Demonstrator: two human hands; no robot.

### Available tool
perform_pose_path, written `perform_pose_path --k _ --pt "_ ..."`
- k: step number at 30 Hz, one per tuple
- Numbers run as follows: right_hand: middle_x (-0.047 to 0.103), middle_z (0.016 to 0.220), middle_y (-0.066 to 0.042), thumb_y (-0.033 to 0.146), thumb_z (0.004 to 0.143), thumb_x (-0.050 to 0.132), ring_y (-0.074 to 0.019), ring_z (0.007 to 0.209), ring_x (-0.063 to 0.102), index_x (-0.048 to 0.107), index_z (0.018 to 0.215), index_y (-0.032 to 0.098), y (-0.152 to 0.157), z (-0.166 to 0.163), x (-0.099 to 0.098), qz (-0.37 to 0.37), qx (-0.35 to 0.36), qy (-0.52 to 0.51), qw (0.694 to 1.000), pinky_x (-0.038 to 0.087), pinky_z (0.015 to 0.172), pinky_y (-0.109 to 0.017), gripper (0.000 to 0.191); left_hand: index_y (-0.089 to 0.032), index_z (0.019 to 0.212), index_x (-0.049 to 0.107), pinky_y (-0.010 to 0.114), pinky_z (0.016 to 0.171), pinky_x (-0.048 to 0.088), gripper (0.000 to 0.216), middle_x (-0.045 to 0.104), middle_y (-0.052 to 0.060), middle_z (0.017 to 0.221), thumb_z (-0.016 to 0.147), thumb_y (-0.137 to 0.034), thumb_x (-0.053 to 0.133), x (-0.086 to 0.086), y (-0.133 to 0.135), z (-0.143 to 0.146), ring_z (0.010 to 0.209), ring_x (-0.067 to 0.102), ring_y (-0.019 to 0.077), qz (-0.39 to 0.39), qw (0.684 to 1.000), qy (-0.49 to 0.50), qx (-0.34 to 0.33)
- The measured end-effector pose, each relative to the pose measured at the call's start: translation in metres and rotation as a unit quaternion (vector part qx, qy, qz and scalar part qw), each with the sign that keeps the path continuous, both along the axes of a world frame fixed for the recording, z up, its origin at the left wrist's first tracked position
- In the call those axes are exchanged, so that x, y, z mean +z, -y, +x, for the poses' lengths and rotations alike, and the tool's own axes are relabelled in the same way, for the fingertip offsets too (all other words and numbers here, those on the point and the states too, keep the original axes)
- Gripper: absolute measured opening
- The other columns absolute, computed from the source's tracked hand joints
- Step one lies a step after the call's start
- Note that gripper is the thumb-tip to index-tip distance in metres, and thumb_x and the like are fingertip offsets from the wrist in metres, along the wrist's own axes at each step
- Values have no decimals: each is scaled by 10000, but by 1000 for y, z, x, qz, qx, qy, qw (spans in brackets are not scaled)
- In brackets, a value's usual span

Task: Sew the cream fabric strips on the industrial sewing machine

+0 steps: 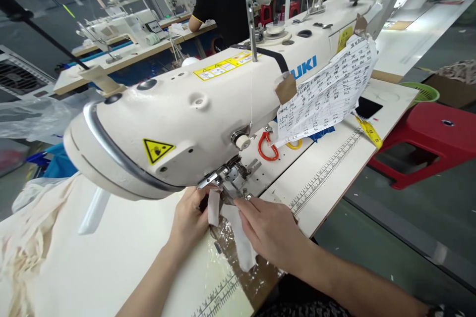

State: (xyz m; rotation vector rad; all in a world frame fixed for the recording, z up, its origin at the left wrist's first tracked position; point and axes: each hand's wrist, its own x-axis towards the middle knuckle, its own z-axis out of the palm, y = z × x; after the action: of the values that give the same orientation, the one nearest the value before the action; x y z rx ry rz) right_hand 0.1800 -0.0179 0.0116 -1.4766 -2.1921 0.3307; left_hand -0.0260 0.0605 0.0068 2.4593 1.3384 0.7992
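Note:
A white sewing machine [208,104] stretches across the view, its needle and presser foot area [232,176] just beyond my hands. Under the machine head, my left hand [191,215] is closed at the left edge of a white fabric strip [239,240]; its fingertips are partly hidden by the machine and cloth. From the right, my right hand [269,225] pinches the strip close to the presser foot. One end of the strip hangs toward me over a brown, tape-covered patch of the table [256,282].
Red-handled scissors [268,147] lie behind the needle area. A handwritten sheet [327,94] hangs on the machine. Cream fabric [33,247] lies at left, a yellow tape measure [370,131] and red stool [427,138] at right. A person in black [223,15] sits beyond.

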Motion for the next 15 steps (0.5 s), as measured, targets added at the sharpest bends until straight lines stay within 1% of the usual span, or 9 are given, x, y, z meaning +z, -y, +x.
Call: perform_pose_path --k 4,9,12,15 --pt "709 876 -70 144 1000 419 -193 644 647 552 1275 146 -1 -2 -2 13 -4 10 1000 395 477 -295 305 -224 933 641 319 743 553 160 714 46 957 914 -338 530 1 0 3 860 675 194 -13 1000 4 1" --pt "709 877 -63 141 1001 410 -194 649 649 554 1255 151 -1 -1 -2 15 3 14 1000 403 477 -299 292 -232 906 653 322 733 548 163 726 39 933 909 -339 530 1 -2 3 845 680 198 -28 999 15 8" --pt "714 899 -72 140 1002 386 -204 688 672 554 1251 135 -1 -1 1 1 6 8 1000 425 487 -308 301 -232 889 658 308 721 544 166 731 35 932 919 -321 522 0 -2 2 846 686 194 -17 1000 25 5" --pt "720 910 -80 138 996 389 -216 708 687 558 1249 120 0 -1 2 -5 4 4 1000 446 496 -320 305 -230 890 643 292 718 539 137 726 30 944 933 -285 525 -2 -1 0 849 686 184 13 1000 11 -4"
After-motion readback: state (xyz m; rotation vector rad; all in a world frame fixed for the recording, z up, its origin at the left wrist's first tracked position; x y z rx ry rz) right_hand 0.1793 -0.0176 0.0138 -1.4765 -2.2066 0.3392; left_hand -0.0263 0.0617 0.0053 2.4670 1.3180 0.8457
